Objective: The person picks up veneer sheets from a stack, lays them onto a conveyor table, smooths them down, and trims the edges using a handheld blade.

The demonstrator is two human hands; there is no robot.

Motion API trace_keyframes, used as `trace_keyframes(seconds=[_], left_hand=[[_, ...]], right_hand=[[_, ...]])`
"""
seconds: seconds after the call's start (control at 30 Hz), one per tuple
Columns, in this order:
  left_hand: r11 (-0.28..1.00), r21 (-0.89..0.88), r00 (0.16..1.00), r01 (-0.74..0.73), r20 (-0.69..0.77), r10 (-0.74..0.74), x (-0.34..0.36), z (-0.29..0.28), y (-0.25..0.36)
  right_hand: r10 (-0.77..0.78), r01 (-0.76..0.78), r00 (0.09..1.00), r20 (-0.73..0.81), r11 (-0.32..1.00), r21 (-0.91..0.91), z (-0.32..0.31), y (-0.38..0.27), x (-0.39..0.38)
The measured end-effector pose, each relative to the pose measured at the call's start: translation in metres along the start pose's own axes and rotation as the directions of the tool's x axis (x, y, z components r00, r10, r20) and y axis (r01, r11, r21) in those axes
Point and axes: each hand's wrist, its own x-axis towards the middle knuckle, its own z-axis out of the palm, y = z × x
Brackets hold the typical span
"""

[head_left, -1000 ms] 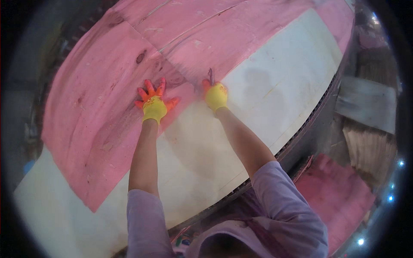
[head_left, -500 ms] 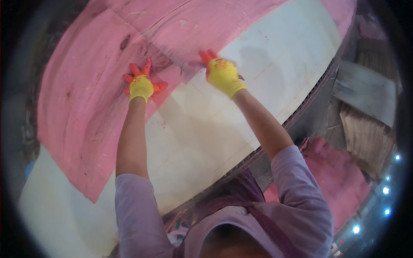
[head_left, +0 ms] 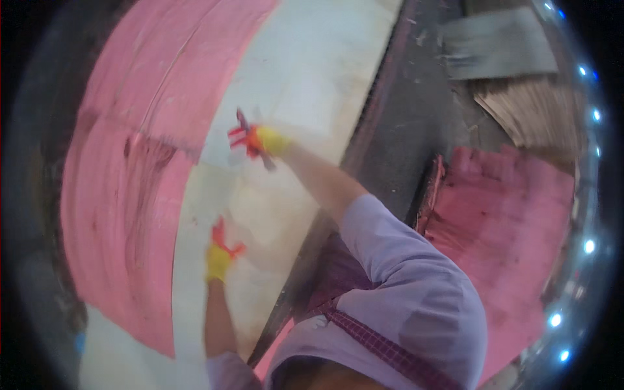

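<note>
Pink-stained wood veneer sheets cover the left of the work surface: a near sheet (head_left: 120,221) with dark grain marks meets a far sheet (head_left: 188,65) along a seam. Beside them lies a cream sheet (head_left: 273,224). Over it is my left hand (head_left: 224,250), in a yellow and orange glove, thumb and fingers apart, holding nothing. Farther off, my right hand (head_left: 257,141), gloved alike, is closed around a slim dark hand tool (head_left: 267,161). Motion blur hides what kind of tool it is. Both hands are off the pink sheets.
To the right stands a stack of pink veneer (head_left: 500,214). Behind it lie brown veneer sheets (head_left: 536,114) and a pale grey board (head_left: 500,49). Dark floor (head_left: 406,110) runs between them and the work surface's edge. Small lights line the far right.
My view has swung to the right. Both hands have come away from the pink sheets; the left has drawn back toward me over the cream sheet. The tool in my right hand now shows more plainly.
</note>
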Motion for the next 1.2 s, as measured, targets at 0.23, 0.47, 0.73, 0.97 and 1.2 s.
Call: trace_keyframes(seconds=[0.23, 0.47, 0.73, 0.97, 1.2], left_hand=[[0.799, 0.536, 0.935, 0.273, 0.048, -0.352, -0.043, 0.041, 0.081], [0.622, -0.168, 0.642, 0.765, 0.283, -0.713, 0.006, 0.028, 0.065], [0.796, -0.584, 0.987, 0.157, 0.11, -0.114, 0.008, 0.136, 0.008], [0.981, -0.19, 0.921, -0.029, 0.377, 0.1, -0.009, 0.209, 0.11], [0.938, 0.078, 0.875, -0.337, 0.394, 0.281, 0.056, 0.303, 0.293]], right_hand=[[0.175, -0.068, 0.898, -0.404, 0.962, 0.266, 0.0, 0.127, -0.336], [-0.075, 0.183, 0.597, -0.799, 0.982, 0.045, 0.014, 0.322, -0.632], [0.188, 0.626, 0.062, -0.98, 0.757, 0.184, 0.075, 0.347, -0.808], [0.277, 0.906, -0.238, -0.931, 0.41, -0.109, 0.013, 0.369, -0.944], [0.402, 0.893, -0.447, -0.799, 0.257, -0.37, -0.103, 0.451, -1.117]])
